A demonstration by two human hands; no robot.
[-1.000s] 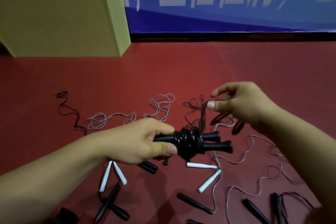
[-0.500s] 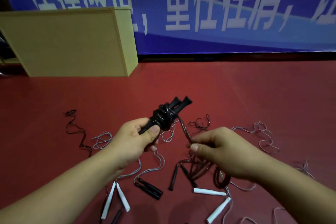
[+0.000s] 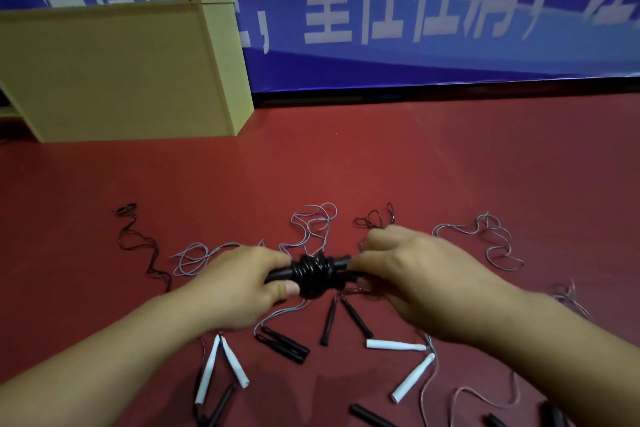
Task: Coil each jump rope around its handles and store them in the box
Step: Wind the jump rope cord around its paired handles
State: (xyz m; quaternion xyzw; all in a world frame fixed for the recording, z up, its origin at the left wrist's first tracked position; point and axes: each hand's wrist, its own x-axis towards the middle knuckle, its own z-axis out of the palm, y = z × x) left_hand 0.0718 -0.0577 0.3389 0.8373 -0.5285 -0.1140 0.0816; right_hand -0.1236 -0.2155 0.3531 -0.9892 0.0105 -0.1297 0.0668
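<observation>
Between my hands I hold a black jump rope, its cord wound in a thick coil around the paired black handles. My left hand grips the handles' left end, thumb against the coil. My right hand is curled round the right end of the handles, which it hides along with any loose cord. The bundle lies level above the red floor. A tan cardboard box stands at the far left against the wall; its opening is not visible from here.
Several uncoiled ropes lie on the red floor below and around my hands: white handles, black handles, thin grey cords and dark cords. A blue banner with white characters covers the back wall.
My left hand has brought the bundle down from a tilted, raised position to level. My right hand has moved up from the loose cord to the bundle's right end.
</observation>
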